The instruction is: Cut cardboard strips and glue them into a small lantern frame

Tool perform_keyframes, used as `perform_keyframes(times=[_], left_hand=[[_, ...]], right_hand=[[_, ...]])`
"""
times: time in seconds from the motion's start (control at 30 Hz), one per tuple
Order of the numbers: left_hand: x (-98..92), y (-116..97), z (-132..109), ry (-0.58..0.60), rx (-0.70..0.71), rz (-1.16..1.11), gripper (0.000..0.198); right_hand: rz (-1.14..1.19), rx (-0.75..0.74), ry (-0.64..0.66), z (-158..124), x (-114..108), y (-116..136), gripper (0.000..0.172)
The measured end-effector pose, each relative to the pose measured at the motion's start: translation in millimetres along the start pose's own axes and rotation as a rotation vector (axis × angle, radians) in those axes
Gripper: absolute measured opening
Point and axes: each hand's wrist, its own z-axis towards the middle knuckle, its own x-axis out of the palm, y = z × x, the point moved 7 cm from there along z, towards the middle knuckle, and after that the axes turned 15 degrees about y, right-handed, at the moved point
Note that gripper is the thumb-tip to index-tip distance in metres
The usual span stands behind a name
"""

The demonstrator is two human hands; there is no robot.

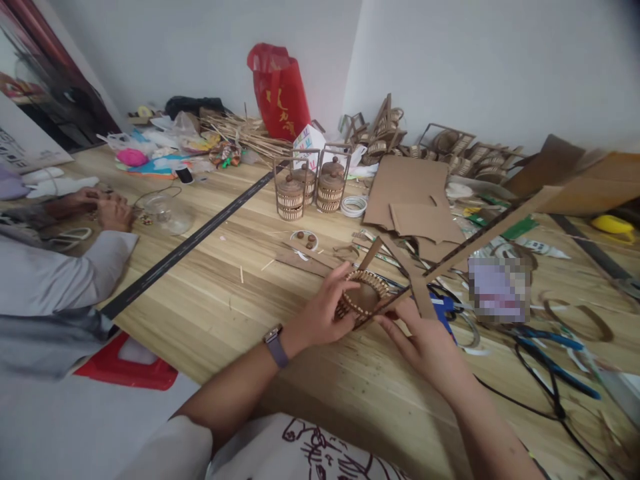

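Observation:
My left hand (327, 307) is closed around the side of a small round basket (367, 298) with a slatted wall and a brown base. Long brown strips cross at its right side, and one strip (480, 237) reaches far up to the right. At that crossing my right hand (420, 333) pinches the strip's near end against the basket rim. Just beyond lie a white ring with several brown beads (304, 241) and a flat brown strip (307, 261). A blue glue gun (443, 308) rests partly hidden behind my right hand.
Lidded baskets with handles (290, 197) stand ahead, near a red bag (280, 93) and cardboard sheets (407, 190). Pliers with blue handles (560, 367) and a black cable lie right. At left, another person's hands (113, 210) work near a clear jar (167, 212).

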Motion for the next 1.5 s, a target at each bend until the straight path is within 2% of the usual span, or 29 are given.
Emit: perform_keyframes(times=[0.13, 0.3, 0.43, 0.6, 0.77, 0.87, 0.93, 1.03, 1.1, 1.37, 1.5], left_hand=[[-2.5, 16, -2, -0.052, -0.064, -0.154, 0.055], [13.3, 38, -1, -0.033, -0.15, -0.38, 0.068], [21.7, 45, 0, -0.008, -0.171, -0.478, 0.072], [21.0, 42, 1, 0.026, -0.143, -0.417, 0.08], [14.4, 24, 2, 0.033, -0.014, -0.135, 0.085], [14.9, 13, 2, 0.087, 0.032, 0.039, 0.074], [14.8, 10, 3, 0.114, 0.034, 0.098, 0.057], [13.3, 7, 5, 0.129, 0.019, 0.099, 0.025], [12.3, 6, 6, 0.136, 0.003, 0.073, 0.012], [9.7, -2, 10, 0.11, -0.014, 0.047, 0.003], [10.8, 1, 11, 0.123, -0.041, 0.043, 0.005]], right_hand=[[0.004, -0.019, 0.005, 0, 0, -1, 0.017], [-0.031, -0.029, 0.009, 0, 0, -1, 0.018], [-0.043, -0.03, 0.004, 0, 1, -1, 0.018], [-0.019, -0.005, 0.031, 0, 3, -2, 0.018], [-0.027, 0.002, 0.029, 0, 2, -2, 0.018], [-0.012, 0.019, 0.042, 0, 1, -2, 0.016], [-0.007, 0.02, 0.04, 0, 0, -1, 0.015], [-0.005, -0.001, 0.016, -1, -2, 1, 0.014], [0.005, -0.004, 0.022, -1, -2, 1, 0.014], [0.063, 0.034, 0.053, -1, -2, -1, 0.014], [0.06, 0.041, 0.044, -1, -3, -1, 0.013]])
